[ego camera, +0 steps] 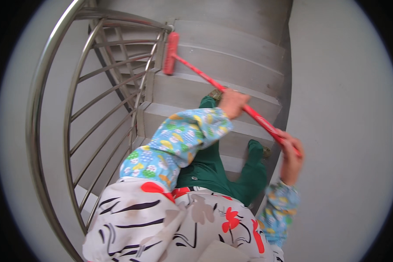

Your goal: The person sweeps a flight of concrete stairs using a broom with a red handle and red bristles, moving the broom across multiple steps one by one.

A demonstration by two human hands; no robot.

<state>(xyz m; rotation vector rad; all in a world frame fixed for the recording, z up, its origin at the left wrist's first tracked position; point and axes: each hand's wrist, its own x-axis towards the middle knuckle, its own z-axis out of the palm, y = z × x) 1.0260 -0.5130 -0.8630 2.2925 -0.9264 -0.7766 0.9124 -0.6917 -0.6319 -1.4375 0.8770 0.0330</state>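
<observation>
Both of my hands grip a long red handle (262,119) that slants down to the right across the stairs. My left hand (234,102) is closed around its middle. Near the handle's end, my right hand (290,157) holds it close to the wall. At the far end is a red broom head (171,54), at the railing side of the steps. Its underside is turned away, and whether it touches the step is hard to tell. Patterned blue sleeves (177,140) cover both forearms.
Grey concrete steps (216,86) run in front of me to a landing (196,9). A metal railing (39,108) with several bars curves along the left. A plain wall (340,131) with a dark skirting band (283,85) stands on the right. My shoes (215,94) are on the steps.
</observation>
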